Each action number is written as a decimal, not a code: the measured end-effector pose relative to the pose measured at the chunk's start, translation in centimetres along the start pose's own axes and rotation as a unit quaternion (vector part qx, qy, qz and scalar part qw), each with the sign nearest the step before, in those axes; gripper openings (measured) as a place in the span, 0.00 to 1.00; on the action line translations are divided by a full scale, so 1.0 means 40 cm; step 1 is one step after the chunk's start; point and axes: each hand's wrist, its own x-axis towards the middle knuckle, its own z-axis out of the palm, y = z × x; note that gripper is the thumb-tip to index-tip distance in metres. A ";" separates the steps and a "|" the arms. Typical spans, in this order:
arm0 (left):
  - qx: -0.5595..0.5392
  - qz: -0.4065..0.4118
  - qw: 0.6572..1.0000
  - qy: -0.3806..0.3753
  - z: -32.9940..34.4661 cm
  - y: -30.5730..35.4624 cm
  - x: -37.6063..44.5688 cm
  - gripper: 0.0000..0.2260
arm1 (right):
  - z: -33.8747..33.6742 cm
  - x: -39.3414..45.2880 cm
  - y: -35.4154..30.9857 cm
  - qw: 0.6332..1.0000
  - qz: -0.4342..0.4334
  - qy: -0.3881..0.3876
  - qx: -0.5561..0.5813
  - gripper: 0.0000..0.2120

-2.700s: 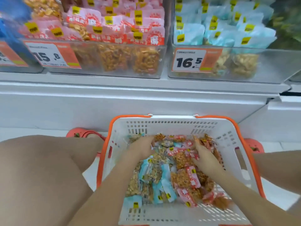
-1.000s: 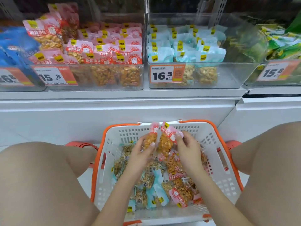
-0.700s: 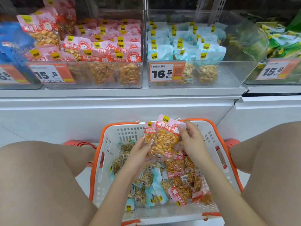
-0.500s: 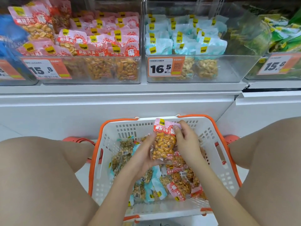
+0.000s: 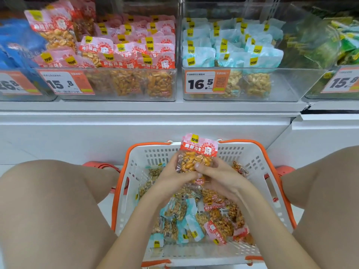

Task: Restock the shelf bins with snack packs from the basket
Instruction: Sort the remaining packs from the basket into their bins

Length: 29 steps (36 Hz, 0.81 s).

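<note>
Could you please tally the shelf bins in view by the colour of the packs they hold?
Bin of dark blue packs: 1
Bin of pink packs: 1
Bin of pale blue packs: 1
Bin of green packs: 1
Total: 4 bins

The lower part of the pack (image 5: pixel 196 158) is covered by the left hand (image 5: pixel 172 177) and right hand (image 5: pixel 219 177). Packs beneath both hands are hidden. Any further pack behind it cannot be made out.
</note>
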 end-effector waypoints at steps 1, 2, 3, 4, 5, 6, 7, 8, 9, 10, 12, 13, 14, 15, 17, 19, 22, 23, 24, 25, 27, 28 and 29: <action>0.013 0.017 1.000 0.000 -0.012 0.017 0.000 0.28 | 0.011 0.005 -0.018 1.000 -0.012 0.010 -0.007 0.16; 0.029 0.033 0.999 0.002 -0.024 0.041 0.000 0.25 | 0.023 0.011 -0.040 1.000 -0.023 0.014 -0.013 0.14; 0.049 0.048 0.998 0.004 -0.040 0.066 0.001 0.24 | 0.036 0.019 -0.062 0.999 -0.039 0.006 -0.024 0.17; 0.071 0.063 0.995 0.014 -0.058 0.094 0.000 0.24 | 0.052 0.027 -0.083 0.997 -0.053 -0.002 -0.047 0.20; 0.088 0.081 0.993 0.026 -0.086 0.126 -0.005 0.26 | 0.078 0.043 -0.107 0.995 -0.067 -0.009 -0.077 0.22; 0.102 0.092 0.990 0.024 -0.108 0.159 -0.011 0.30 | 0.100 0.051 -0.133 0.992 -0.081 -0.010 -0.097 0.21; 0.108 0.099 0.989 0.013 -0.128 0.188 -0.014 0.34 | 0.115 0.060 -0.159 0.989 -0.099 -0.005 -0.106 0.19; 0.100 0.109 0.989 0.013 -0.157 0.222 -0.021 0.36 | 0.143 0.071 -0.193 0.987 -0.115 -0.005 -0.114 0.16; 0.085 0.125 0.988 0.028 -0.193 0.256 -0.029 0.34 | 0.174 0.083 -0.229 0.984 -0.131 -0.008 -0.118 0.14; 0.066 0.145 0.986 0.054 -0.229 0.291 -0.034 0.29 | 0.203 0.098 -0.266 0.982 -0.145 -0.007 -0.120 0.13; 0.026 0.198 0.968 0.153 -0.299 0.362 -0.039 0.15 | 0.264 0.124 -0.339 0.976 -0.180 -0.003 -0.121 0.11; 0.009 0.223 0.949 0.221 -0.335 0.390 -0.036 0.10 | 0.294 0.142 -0.373 0.972 -0.202 0.001 -0.118 0.10; -0.001 0.241 0.926 0.291 -0.372 0.410 -0.028 0.08 | 0.325 0.160 -0.403 0.968 -0.226 0.002 -0.113 0.09; 0.010 0.245 0.903 0.353 -0.408 0.419 -0.015 0.09 | 0.357 0.180 -0.430 0.962 -0.251 0.001 -0.108 0.09; 0.094 0.223 0.870 0.429 -0.475 0.410 0.017 0.08 | 0.423 0.223 -0.471 0.949 -0.294 0.003 -0.113 0.10; 0.201 0.189 0.850 0.449 -0.515 0.389 0.047 0.07 | 0.488 0.267 -0.496 0.935 -0.323 0.006 -0.148 0.12; 0.279 0.180 0.827 0.453 -0.523 0.380 0.072 0.08 | 0.576 0.332 -0.506 0.916 -0.356 0.002 -0.187 0.14; 0.287 0.186 0.824 0.452 -0.519 0.385 0.076 0.07 | 0.601 0.353 -0.508 0.914 -0.361 0.001 -0.186 0.15; 0.294 0.191 0.821 0.450 -0.516 0.390 0.080 0.07 | 0.622 0.372 -0.512 0.913 -0.364 -0.001 -0.182 0.15; 0.301 0.193 0.819 0.449 -0.515 0.393 0.083 0.06 | 0.639 0.390 -0.517 0.913 -0.366 -0.001 -0.181 0.16; 0.307 0.192 0.814 0.454 -0.521 0.396 0.091 0.06 | 0.667 0.421 -0.529 0.909 -0.370 -0.003 -0.193 0.18; 0.304 0.189 0.814 0.458 -0.525 0.397 0.094 0.05 | 0.677 0.436 -0.534 0.906 -0.370 -0.006 -0.206 0.19; 0.301 0.186 0.815 0.460 -0.528 0.398 0.096 0.06 | 0.686 0.448 -0.536 0.902 -0.372 -0.010 -0.221 0.19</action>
